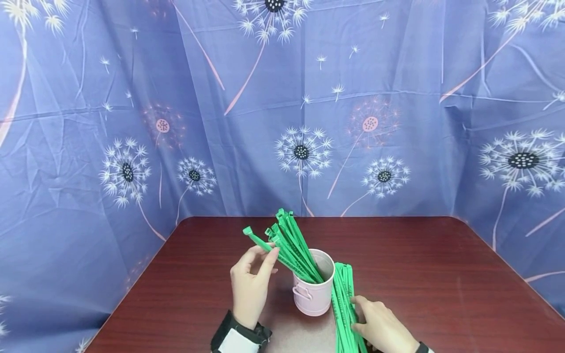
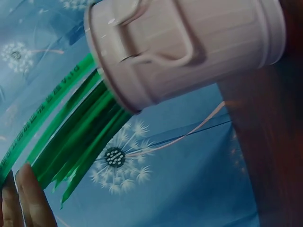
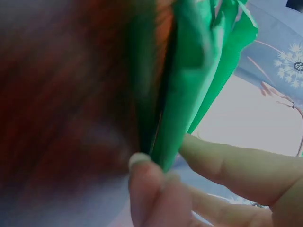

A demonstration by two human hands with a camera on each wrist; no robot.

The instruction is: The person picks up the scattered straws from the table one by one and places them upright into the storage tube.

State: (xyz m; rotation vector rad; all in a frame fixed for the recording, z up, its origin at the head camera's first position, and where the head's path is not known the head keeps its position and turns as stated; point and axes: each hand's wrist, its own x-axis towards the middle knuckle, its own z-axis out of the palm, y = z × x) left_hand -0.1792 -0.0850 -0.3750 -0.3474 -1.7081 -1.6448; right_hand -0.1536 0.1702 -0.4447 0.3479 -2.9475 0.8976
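Nearest you, your right hand [image 1: 381,323] pinches at the edge of a flat bundle of green straps [image 1: 343,304] lying lengthwise on the dark red table [image 1: 176,294], thumb and fingers on either side of the green in the right wrist view; how many straps that hand grips you cannot tell. Across from it, your left hand [image 1: 252,284], a black cuff [image 1: 230,324] at the wrist, grips a single printed strap [image 1: 259,240] between thumb and fingers, its blocky head raised and its length slanting into a pale pink bucket [image 1: 312,296]. The bucket stands upright between your hands, just beside the bundle, more upright straps [image 1: 296,240] leaning left out of its mouth. Beyond the table hangs blue cloth [image 1: 247,147] printed with dandelions.
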